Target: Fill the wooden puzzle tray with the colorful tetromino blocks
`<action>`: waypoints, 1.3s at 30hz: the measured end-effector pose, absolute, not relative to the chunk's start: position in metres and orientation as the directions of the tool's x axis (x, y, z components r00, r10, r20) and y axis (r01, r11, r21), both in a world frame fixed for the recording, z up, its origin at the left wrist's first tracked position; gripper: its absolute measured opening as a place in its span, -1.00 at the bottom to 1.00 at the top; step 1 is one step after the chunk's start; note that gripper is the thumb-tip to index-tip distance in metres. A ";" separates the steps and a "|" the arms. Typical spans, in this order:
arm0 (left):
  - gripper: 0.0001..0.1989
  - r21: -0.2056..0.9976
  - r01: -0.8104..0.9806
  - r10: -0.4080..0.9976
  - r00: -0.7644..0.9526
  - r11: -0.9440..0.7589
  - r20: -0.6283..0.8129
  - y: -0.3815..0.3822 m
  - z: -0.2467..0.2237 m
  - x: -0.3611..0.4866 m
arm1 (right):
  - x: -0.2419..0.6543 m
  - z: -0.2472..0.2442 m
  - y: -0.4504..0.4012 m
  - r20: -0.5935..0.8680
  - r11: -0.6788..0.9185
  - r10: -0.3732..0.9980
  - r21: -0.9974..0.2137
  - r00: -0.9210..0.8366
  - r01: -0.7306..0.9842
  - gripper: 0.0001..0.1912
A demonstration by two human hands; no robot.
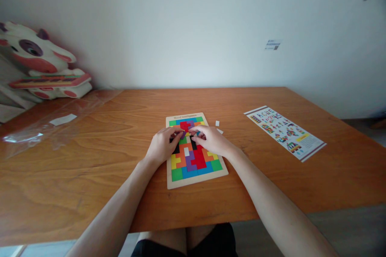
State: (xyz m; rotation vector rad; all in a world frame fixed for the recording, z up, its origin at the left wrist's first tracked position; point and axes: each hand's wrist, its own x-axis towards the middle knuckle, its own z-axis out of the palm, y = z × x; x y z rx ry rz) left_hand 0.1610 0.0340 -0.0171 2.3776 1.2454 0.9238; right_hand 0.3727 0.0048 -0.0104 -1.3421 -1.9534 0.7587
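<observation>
A wooden puzzle board with bright block pieces lies in front of me, turned slightly. My left hand reaches over its left side, thumb and fingers pinched on a small purple puzzle piece. On the right, my right hand hovers low over the board's upper middle. Its fingers curl with a gap between thumb and forefinger, and I see nothing held there. Red, orange, purple, blue, green and yellow pieces fill much of the lower board. Both hands hide part of the middle rows.
Two small white pieces lie beside the board's right edge, one a white square. A printed leaflet rests farther right on the wooden table. At left are a clear plastic bag and a cow-shaped toy keyboard. A wall stands behind.
</observation>
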 end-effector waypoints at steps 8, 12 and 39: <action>-0.75 0.533 0.630 0.825 0.406 -0.564 0.393 0.034 -0.018 0.160 | 0.416 0.001 0.012 0.217 0.183 0.975 -0.680 -0.043 0.710 -0.88; -0.75 0.540 0.627 0.827 0.405 -0.562 0.390 0.034 -0.019 0.160 | 0.447 0.004 0.009 0.065 -0.026 0.994 -0.623 0.084 0.782 -0.89; -0.63 0.796 0.521 0.951 0.186 -0.308 0.246 0.042 -0.022 0.157 | 0.402 -0.002 0.013 0.119 0.125 0.992 -0.888 -0.042 0.443 -0.79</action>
